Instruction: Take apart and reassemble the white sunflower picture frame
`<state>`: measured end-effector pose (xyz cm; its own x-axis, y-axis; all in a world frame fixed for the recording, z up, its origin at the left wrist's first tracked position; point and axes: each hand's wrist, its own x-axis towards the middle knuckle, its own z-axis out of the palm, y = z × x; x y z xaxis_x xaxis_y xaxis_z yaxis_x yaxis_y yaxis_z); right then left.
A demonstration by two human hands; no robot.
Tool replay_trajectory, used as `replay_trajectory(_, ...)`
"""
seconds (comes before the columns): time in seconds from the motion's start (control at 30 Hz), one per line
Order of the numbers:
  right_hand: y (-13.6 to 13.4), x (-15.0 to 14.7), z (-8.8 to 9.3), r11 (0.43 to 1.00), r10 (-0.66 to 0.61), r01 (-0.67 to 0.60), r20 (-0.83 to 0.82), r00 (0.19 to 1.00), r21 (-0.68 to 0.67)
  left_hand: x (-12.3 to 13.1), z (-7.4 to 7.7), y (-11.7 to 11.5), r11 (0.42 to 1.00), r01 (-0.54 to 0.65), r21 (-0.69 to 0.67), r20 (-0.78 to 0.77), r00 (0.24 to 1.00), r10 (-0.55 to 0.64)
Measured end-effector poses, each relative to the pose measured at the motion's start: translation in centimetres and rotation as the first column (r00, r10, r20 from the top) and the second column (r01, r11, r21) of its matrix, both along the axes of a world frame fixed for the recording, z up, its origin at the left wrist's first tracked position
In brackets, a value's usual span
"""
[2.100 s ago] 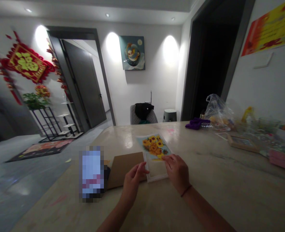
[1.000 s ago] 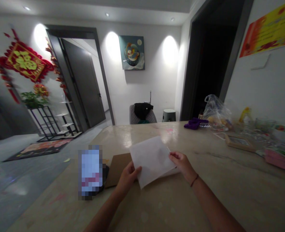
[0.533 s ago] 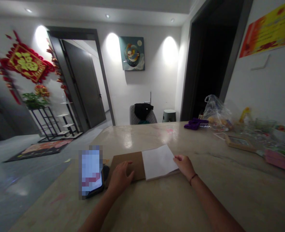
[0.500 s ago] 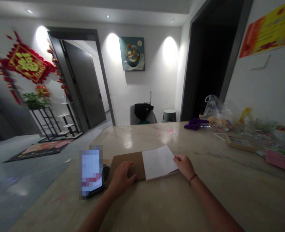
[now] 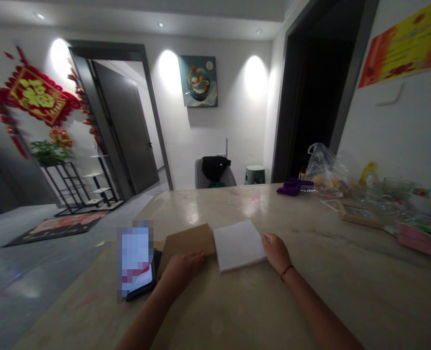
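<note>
A sketchbook lies open on the table, with a plain brown cover [image 5: 186, 239] on the left and a stack of blank white pages [image 5: 237, 244] on the right. My left hand [image 5: 186, 268] is at the near edge of the brown cover, fingers together along that edge, thumb out of sight. The cover looks slightly tilted. At the right edge of the pages, my right hand [image 5: 276, 250] has its fingers closed in a pinch. A phone [image 5: 137, 265] with a lit, blurred screen leans upright just left of the cover.
On the stone-look table [image 5: 237, 311], a purple item [image 5: 293, 186], a clear plastic bag [image 5: 327, 170], a small frame [image 5: 359, 215] and a pink packet [image 5: 422, 239] sit along the right side. A chair [image 5: 215, 172] and a stool [image 5: 255, 174] stand beyond the far edge.
My left hand has shifted from lying spread on the brown cover to its near edge, and the cover has tilted. The white pages lie flatter and squarer under my right hand's pinch.
</note>
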<state>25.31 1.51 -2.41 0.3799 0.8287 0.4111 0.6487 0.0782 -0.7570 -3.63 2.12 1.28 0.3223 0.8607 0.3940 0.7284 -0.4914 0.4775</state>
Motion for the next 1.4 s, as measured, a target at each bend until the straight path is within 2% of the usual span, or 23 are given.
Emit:
replay_trajectory(0.07,-0.3,-0.5,0.4,0.999,-0.011,0.011,-0.005,1.0,0.035,-0.3,0.1,0.0,0.998,0.004,0.057,-0.164,0.986,0.005)
replay_trajectory(0.17,-1.0,-2.6,1.2,0.997,0.03,-0.027,-0.031,0.999,0.071,-0.5,0.2,-0.5,0.986,-0.034,0.165,-0.213,0.975,0.069)
replay_trajectory(0.23,-1.5,-4.8,1.8,0.99,0.132,-0.127,-0.085,0.988,0.066,-0.2,0.1,-0.9,0.979,0.013,0.204,-0.214,0.976,0.031)
replay_trajectory(0.3,-1.9,-6.9,2.3,0.95,0.308,-0.309,-0.325,0.894,0.049,0.5,-0.1,-1.5,0.97,0.123,0.211,-0.243,0.968,-0.07)
replay_trajectory(0.33,-2.1,-7.7,2.4,0.925,0.365,-0.378,-0.393,0.844,0.047,1.0,-0.3,-1.9,0.962,0.17,0.214,-0.263,0.958,-0.111)
replay_trajectory(0.4,-2.3,-8.6,2.5,0.912,0.376,-0.408,-0.507,0.776,0.052,1.9,-0.6,-2.6,0.943,0.257,0.213,-0.332,0.926,-0.178)
replay_trajectory(0.5,-2.2,-8.6,2.1,0.93,0.301,-0.366,-0.63,0.716,0.029,3.1,-0.8,-3.5,0.931,0.312,0.189,-0.397,0.892,-0.219)
replay_trajectory(0.6,-1.9,-7.9,1.6,0.923,0.289,-0.384,-0.696,0.657,0.021,4.0,-0.7,-3.8,0.925,0.341,0.167,-0.385,0.887,-0.257)
replay_trajectory(0.67,-1.7,-7.4,1.5,0.92,0.299,-0.391,-0.699,0.649,0.029,4.3,-0.6,-3.5,0.936,0.304,0.177,-0.324,0.916,-0.236)
replay_trajectory(0.8,-1.4,-5.8,1.9,0.941,0.275,-0.334,-0.676,0.684,0.045,3.6,-0.5,-2.2,0.961,0.168,0.219,-0.181,0.975,-0.129)
replay_trajectory(0.9,-1.3,-4.1,2.4,0.96,0.232,-0.276,-0.684,0.691,0.047,2.4,-0.5,-1.3,0.984,0.054,0.171,-0.009,0.999,-0.053)
replay_trajectory(0.93,-1.3,-3.7,2.5,0.963,0.222,-0.265,-0.689,0.69,0.045,2.1,-0.5,-1.1,0.992,-0.019,0.122,0.092,0.996,0.008)
replay_trajectory(1.0,-1.4,-3.1,2.7,0.966,0.213,-0.254,-0.696,0.686,0.045,1.8,-0.4,-0.8,0.991,-0.094,-0.097,0.316,0.941,0.12)
replay_trajectory(1.03,-1.4,-2.9,2.7,0.967,0.21,-0.249,-0.694,0.688,0.046,1.8,-0.4,-0.7,0.967,-0.072,-0.245,0.429,0.887,0.174)
replay_trajectory(1.07,-1.3,-2.8,2.7,0.969,0.208,-0.242,-0.69,0.694,0.049,1.9,-0.3,-0.7,0.923,-0.001,-0.385,0.529,0.819,0.222)
replay_trajectory(1.13,-1.2,-2.8,2.5,0.971,0.205,-0.232,-0.674,0.709,0.051,2.2,-0.1,-0.7,0.81,0.189,-0.555,0.667,0.683,0.298)
replay_trajectory(1.2,-1.0,-2.9,2.2,0.97,0.208,-0.242,-0.654,0.728,0.039,2.5,0.1,-0.9,0.745,0.279,-0.605,0.713,0.607,0.352)
replay_trajectory(1.3,-0.8,-2.9,1.9,0.97,0.212,-0.243,-0.552,0.806,0.016,2.7,0.2,-1.2,0.736,0.259,-0.626,0.705,0.591,0.392)
replay_trajectory(1.4,-1.2,-3.4,2.0,0.986,0.138,-0.113,-0.215,0.967,0.126,2.8,0.2,-1.4,0.742,0.248,-0.623,0.711,0.574,0.405)
